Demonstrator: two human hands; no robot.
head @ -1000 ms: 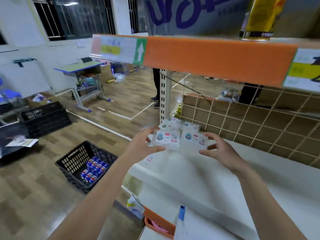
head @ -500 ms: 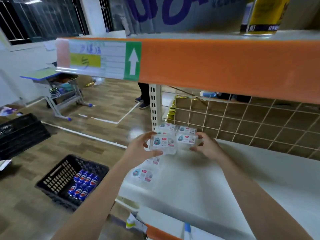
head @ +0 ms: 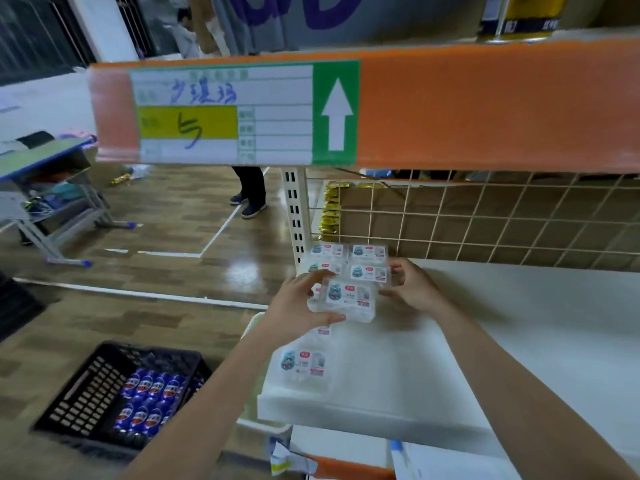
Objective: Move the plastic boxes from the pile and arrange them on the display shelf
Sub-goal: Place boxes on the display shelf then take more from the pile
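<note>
Plastic box (head: 348, 299) is getting gripped by the left hand (head: 298, 313), right hand (head: 412, 289) pinching its other end. It's hovering beside the stacked boxes (head: 349, 261) on the shelf (head: 485, 341), so a bump could topple them.

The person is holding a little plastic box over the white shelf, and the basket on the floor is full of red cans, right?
Not quite: the head view shows blue cans in the black basket, not red. The rest holds: the left hand holds a small plastic box over the white shelf.

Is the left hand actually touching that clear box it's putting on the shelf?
Touching. The head view shows the left hand gripping the plastic box: fingers lie over its top left corner and the thumb presses along its lower edge.
</note>
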